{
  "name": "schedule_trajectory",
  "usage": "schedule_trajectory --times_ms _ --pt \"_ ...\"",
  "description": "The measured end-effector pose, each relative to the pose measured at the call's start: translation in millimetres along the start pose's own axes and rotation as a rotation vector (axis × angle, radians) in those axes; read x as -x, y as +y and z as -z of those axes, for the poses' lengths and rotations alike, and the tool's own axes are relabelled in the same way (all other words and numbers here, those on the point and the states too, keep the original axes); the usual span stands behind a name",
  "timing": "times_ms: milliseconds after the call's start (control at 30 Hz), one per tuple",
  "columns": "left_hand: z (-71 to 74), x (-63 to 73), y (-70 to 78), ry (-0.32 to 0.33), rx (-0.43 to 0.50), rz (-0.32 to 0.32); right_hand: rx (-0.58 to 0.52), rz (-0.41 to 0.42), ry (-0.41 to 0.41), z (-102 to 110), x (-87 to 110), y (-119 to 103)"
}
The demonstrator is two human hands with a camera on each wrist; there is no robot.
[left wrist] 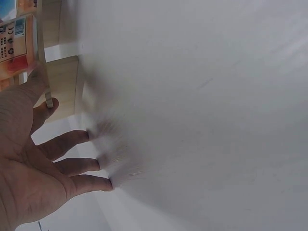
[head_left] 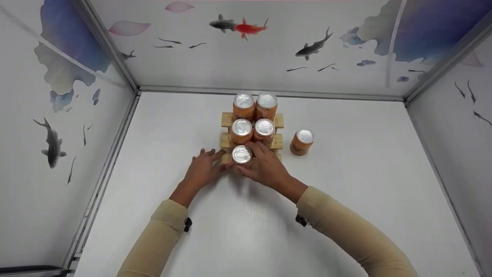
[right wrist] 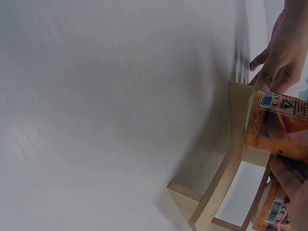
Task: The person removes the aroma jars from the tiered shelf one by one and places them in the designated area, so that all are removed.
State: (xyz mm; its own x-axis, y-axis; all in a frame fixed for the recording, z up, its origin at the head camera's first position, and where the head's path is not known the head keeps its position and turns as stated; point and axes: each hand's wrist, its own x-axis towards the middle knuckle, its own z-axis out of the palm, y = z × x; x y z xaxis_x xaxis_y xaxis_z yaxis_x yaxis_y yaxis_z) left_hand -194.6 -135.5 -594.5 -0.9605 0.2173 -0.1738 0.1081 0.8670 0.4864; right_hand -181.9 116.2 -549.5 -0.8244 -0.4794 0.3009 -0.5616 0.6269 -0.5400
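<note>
A small stepped wooden rack (head_left: pixel 226 140) stands on the white table with orange cans on its steps. My right hand (head_left: pixel 269 165) holds a can (head_left: pixel 241 154) with a silver top on the lowest, front step, the thumb in front and the fingers behind. In the right wrist view that can (right wrist: pixel 276 127) stands by the left of the front board, and the right hand (right wrist: pixel 296 192) shows only in part. At the rack's left end my left hand (head_left: pixel 203 167) pinches the board; in the left wrist view the other fingers (left wrist: pixel 79 166) are spread toward the table.
Two cans (head_left: pixel 244 102) stand on the back step and two more cans (head_left: pixel 264 127) on the middle step. A single can (head_left: pixel 301 142) is on the table to the right of the rack. White panels (head_left: pixel 269 69) with painted fish enclose the table at the back and sides.
</note>
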Motion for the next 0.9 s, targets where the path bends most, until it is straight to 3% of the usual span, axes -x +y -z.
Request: schedule_trajectory --times_ms 667,900 --pt "0.7 -1.4 -3.0 0.0 0.017 -0.011 -0.013 0.02 0.008 18 8.0 14" --pt "-0.4 0.8 -2.0 0.0 0.011 -0.027 -0.024 0.021 -0.003 29 19.0 22"
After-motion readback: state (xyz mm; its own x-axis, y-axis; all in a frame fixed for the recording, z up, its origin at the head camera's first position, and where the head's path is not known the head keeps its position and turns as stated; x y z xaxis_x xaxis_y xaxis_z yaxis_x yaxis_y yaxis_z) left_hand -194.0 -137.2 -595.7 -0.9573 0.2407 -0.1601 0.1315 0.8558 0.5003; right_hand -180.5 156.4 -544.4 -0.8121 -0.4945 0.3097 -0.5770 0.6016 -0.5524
